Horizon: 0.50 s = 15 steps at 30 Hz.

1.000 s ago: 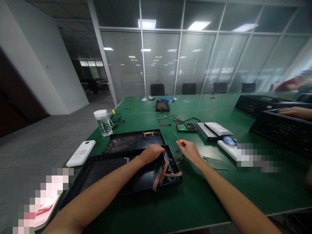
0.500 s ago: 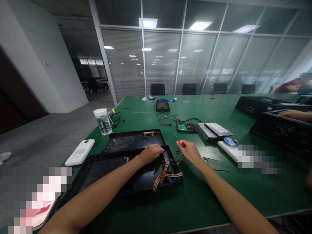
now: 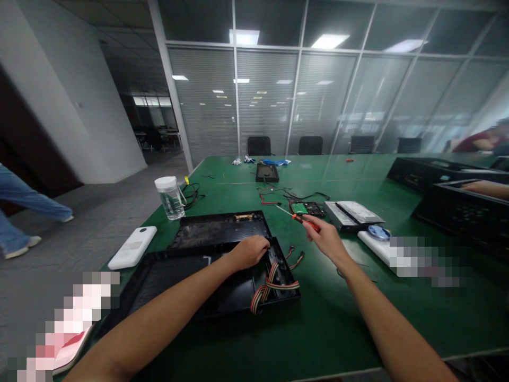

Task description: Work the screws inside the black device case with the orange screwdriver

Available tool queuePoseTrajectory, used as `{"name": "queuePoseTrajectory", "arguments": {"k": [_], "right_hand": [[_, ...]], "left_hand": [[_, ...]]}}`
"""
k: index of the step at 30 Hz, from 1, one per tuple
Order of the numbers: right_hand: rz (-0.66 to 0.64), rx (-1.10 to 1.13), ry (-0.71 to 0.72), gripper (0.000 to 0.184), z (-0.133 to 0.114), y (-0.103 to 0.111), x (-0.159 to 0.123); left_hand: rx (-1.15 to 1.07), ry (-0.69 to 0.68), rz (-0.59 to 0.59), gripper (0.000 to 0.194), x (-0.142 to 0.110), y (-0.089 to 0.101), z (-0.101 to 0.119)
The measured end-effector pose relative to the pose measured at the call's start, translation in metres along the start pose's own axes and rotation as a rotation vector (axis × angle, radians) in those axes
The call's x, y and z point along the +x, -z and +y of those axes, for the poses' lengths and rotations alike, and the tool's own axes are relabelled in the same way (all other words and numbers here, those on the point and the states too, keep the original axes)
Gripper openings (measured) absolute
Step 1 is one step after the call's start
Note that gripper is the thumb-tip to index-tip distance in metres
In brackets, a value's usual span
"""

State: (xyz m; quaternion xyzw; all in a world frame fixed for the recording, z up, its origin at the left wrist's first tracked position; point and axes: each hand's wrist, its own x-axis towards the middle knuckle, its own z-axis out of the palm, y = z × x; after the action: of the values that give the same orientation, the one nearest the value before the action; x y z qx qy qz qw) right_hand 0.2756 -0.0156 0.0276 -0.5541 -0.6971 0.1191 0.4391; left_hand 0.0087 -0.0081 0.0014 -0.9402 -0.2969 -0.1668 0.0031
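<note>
Right fingers (image 3: 317, 218) clasping screwdriver (image 3: 299, 218), left fingers (image 3: 264, 243), grip unclear, ribbon cables (image 3: 282, 285) across casing (image 3: 233, 297), bottle (image 3: 170, 200)

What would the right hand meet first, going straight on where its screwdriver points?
Probably the red cable on the green table, just past the tip of the screwdriver; its height is unclear, so it might pass over.

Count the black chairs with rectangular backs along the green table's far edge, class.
4, in a row before the silver-framed glass partition: leftmost chair, second chair, third chair and, nearest the maroon-clad person, rightmost chair. More may be hidden at far right.
</note>
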Motion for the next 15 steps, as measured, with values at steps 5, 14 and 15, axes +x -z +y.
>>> {"name": "queuePoseTrajectory", "arguments": {"k": [5,14,15], "right_hand": [[0.207,0.075,0.019,0.029,-0.02,0.009,-0.009],[0.203,0.149,0.058,0.025,-0.032,-0.019,-0.021],[0.181,0.127,0.069,0.024,-0.032,-0.021,-0.022]], "left_hand": [[-0.011,0.008,0.01,0.016,0.001,-0.003,-0.002],[-0.077,0.017,0.042,0.013,0.001,-0.003,-0.003],[-0.079,0.019,0.045,0.012,0.001,-0.003,-0.003]]}}
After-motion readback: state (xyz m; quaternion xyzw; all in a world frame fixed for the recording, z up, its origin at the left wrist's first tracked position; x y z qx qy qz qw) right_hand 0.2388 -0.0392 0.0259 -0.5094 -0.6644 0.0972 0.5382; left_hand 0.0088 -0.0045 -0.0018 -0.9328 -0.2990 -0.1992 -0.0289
